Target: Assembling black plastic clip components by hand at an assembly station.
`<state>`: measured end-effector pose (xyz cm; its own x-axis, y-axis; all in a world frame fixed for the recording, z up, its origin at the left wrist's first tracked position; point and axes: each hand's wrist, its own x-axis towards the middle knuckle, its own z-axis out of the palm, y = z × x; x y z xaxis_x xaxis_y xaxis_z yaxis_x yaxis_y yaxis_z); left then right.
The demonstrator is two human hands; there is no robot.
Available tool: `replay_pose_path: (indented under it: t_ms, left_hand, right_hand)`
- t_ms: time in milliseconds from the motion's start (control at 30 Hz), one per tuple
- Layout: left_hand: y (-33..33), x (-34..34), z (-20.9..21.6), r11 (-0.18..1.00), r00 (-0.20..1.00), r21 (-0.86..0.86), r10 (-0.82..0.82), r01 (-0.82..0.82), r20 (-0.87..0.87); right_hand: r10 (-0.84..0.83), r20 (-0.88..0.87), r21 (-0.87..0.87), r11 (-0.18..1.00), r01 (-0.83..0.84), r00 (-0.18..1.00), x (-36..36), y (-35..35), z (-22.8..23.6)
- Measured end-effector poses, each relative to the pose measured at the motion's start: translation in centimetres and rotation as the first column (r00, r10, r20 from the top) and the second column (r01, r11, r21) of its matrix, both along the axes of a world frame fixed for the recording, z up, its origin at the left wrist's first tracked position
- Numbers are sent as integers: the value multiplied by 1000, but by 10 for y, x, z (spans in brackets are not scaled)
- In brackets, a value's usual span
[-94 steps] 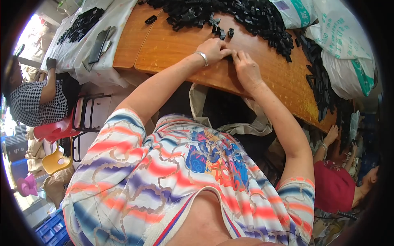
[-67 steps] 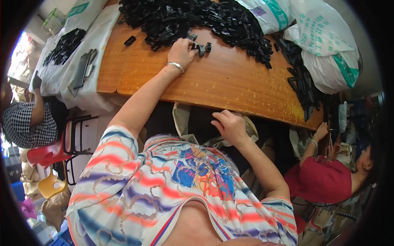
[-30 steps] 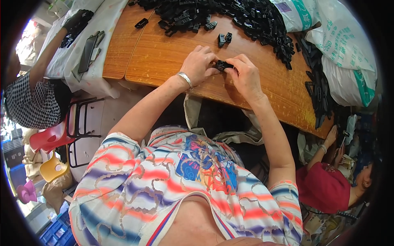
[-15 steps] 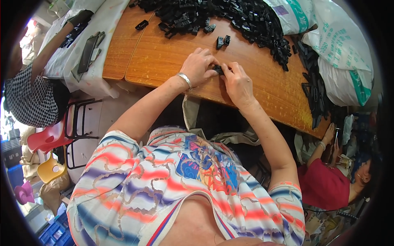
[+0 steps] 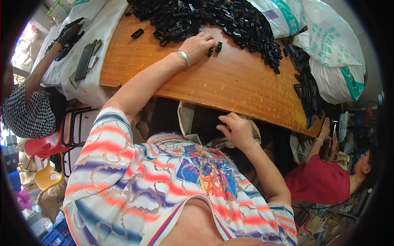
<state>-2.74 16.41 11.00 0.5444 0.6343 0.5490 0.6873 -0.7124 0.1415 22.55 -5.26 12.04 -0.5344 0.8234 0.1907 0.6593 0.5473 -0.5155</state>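
My left hand [image 5: 198,45] reaches over the table to the near edge of a big heap of small black plastic parts [image 5: 180,22]. Its fingers are bent downward and their tips are partly hidden, so what they hold does not show. Close against that hand is one small black part [image 5: 210,52]; a second black part [image 5: 219,46] lies just to the right. My right hand [image 5: 237,130] hangs in front of the table's near edge, above my lap, fingers loosely bent and apart, with nothing visible in them.
The brown wooden table [image 5: 230,86] carries white sacks [image 5: 332,53] and long black strips [image 5: 305,92] at the right. A single black part [image 5: 137,33] lies at the left. One co-worker [image 5: 320,176] sits at the right, another person [image 5: 33,106] at the left by a cloth-covered table.
My hands were together over the table, fingering a small black part. Since then the left has moved out to the heap and the right has drawn back below the table edge, without that part visible.
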Motion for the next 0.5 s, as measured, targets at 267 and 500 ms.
replay_pose_path:
  t_ms: [267, 500]
  left_hand:
    - [-39, 6, 16, 965, 983, -231, 84, -121, -165]
    - [-59, -4, 16, 957, 987, -282, 107, -69, 119]
  right_hand:
    - [-247, -163, 213, 937, 278, 955, -39, 152, 12]
    - [-498, 141, 222, 858, 463, 855, -78, 233, -1]
